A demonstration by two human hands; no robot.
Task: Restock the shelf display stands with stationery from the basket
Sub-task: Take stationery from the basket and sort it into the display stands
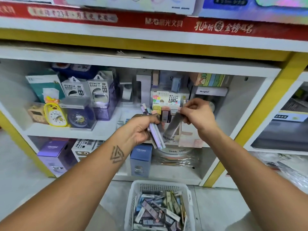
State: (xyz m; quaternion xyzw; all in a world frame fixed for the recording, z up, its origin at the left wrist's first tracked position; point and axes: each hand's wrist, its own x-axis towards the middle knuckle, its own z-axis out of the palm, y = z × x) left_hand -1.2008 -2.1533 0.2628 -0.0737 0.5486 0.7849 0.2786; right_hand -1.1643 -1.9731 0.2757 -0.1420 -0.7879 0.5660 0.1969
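In front of the white shelf (106,130), the left hand (141,129) is gripping a bundle of pastel purple pens (155,130). The right hand (198,114) is pinching a flat grey refill packet (173,125) beside the colourful cardboard display stand (166,100). Below, the white plastic basket (188,192) is holding more stationery.

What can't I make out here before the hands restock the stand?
- Head view: the pack pinched by the right hand is motion-blurred; its label is unreadable.
- The display stand slots sit behind both hands.
- The left hand covers the pens' middles.
- The basket is cut off by the bottom edge.
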